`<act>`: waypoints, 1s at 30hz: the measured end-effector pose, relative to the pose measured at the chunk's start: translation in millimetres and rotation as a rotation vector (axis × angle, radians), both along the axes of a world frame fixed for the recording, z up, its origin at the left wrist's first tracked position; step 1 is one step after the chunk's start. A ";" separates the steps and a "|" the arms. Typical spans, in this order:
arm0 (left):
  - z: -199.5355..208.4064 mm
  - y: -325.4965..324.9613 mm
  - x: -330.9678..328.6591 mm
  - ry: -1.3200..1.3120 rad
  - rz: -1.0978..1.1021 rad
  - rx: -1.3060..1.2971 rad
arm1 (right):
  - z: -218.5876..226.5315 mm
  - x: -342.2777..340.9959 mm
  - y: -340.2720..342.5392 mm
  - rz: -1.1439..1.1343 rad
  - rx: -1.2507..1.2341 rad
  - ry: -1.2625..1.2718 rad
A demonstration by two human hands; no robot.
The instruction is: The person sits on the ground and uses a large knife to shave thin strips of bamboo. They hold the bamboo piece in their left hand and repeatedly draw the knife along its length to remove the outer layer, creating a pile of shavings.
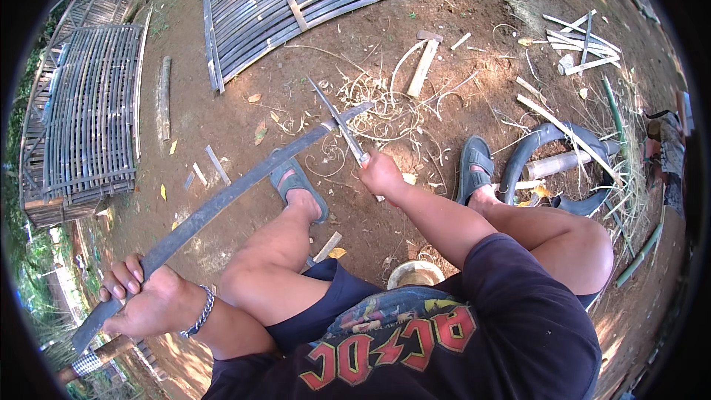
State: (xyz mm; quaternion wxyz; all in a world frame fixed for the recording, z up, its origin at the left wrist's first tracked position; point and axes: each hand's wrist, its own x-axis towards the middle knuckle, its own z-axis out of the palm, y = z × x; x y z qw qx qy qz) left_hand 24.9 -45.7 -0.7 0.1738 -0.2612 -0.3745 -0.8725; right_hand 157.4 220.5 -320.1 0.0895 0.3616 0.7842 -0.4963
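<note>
My left hand (152,298) is closed around the lower-left end of a long, dark, flat bamboo strip (235,192). The strip slants up and to the right, in front of my left leg, to a thinner, paler far end. In my right hand (384,176), closed round the handle, is a knife (342,124) with a long narrow blade. That blade crosses the strip near its far end and seems to touch it. Thin curled bamboo shavings (385,115) lie on the ground just beyond.
A hatchet (424,67) lies past the shavings. Slatted bamboo panels (326,0) are at the far side, with a slatted bamboo structure (89,111) at left. To the right are split bamboo pieces (585,43) and a black rubber tube ring (518,157). My sandalled feet flank the work.
</note>
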 end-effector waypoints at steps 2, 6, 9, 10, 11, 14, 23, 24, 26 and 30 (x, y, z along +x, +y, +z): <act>-0.1 -1.9 -0.5 -0.016 0.032 0.009 | 12.0 5.6 -7.8 0.017 -0.025 0.060; 1.5 -6.6 0.4 -0.039 0.052 -0.016 | 14.6 10.6 -21.3 0.106 0.024 0.125; -0.9 -2.5 -7.7 -0.025 0.012 -0.001 | -38.6 0.5 3.2 -0.196 -0.084 -0.002; -1.0 -4.2 -7.7 -0.037 -0.001 -0.017 | -44.1 3.2 12.8 -0.195 -0.053 0.000; -0.9 -2.2 -7.3 -0.047 0.056 -0.017 | -42.0 9.4 16.3 -0.195 -0.039 -0.002; 1.0 -1.4 -6.1 -0.045 0.116 -0.011 | -8.9 23.1 30.8 -0.187 -0.097 -0.006; -3.9 3.1 -14.8 0.035 0.052 -0.051 | 28.8 32.8 18.7 -0.164 0.028 0.031; -3.2 -1.3 -14.3 0.071 0.009 -0.065 | 51.8 30.3 13.9 -0.130 -0.014 0.033; -2.1 6.4 -9.0 0.075 0.037 -0.046 | 54.1 31.3 6.3 -0.104 0.006 0.084; 6.4 20.3 2.9 -0.012 0.068 -0.019 | 82.2 24.5 -16.6 0.033 0.067 0.134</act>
